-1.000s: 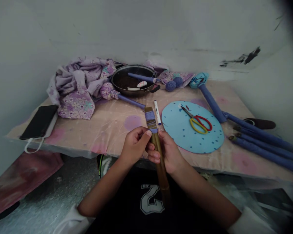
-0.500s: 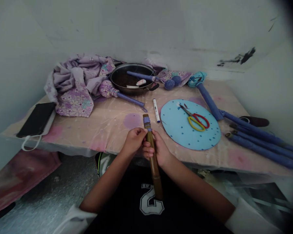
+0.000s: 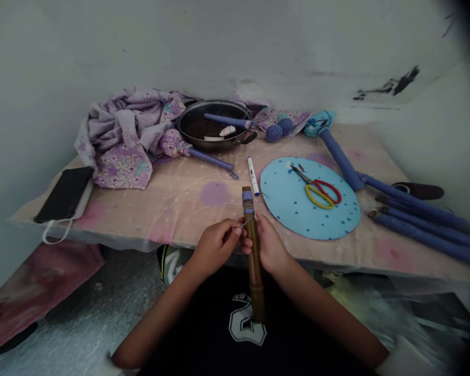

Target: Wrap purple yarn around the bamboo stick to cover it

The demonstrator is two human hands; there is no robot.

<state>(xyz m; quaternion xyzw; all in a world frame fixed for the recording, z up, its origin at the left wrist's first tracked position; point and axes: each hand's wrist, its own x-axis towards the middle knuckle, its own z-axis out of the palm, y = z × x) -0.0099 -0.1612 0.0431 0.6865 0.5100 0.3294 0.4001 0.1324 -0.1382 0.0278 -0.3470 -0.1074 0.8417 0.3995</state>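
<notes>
A brown bamboo stick [image 3: 255, 266] stands slanted in front of my chest, its top end wrapped with purple yarn [image 3: 248, 197]. My right hand [image 3: 272, 243] grips the stick from the right, fingers curled around it below the wrapping. Just left of the stick, my left hand [image 3: 219, 243] pinches a strand of the yarn between thumb and forefinger. That strand runs taut to the stick. Beyond the stick's tip lies a white marker [image 3: 253, 176] with a dark blue end.
Right of the marker, scissors [image 3: 317, 188] with red and yellow handles rest on a blue dotted disc [image 3: 297, 219]. Purple-wrapped sticks [image 3: 426, 230] lie at the right. At the back are a black pan [image 3: 196, 141], yarn balls [image 3: 274, 133] and floral cloth [image 3: 121, 167]; a black book [image 3: 65, 193] lies left.
My left hand has come away from the stick, drawing the yarn strand down and to the left. The strand now shows between hand and stick. My right hand keeps its grip.
</notes>
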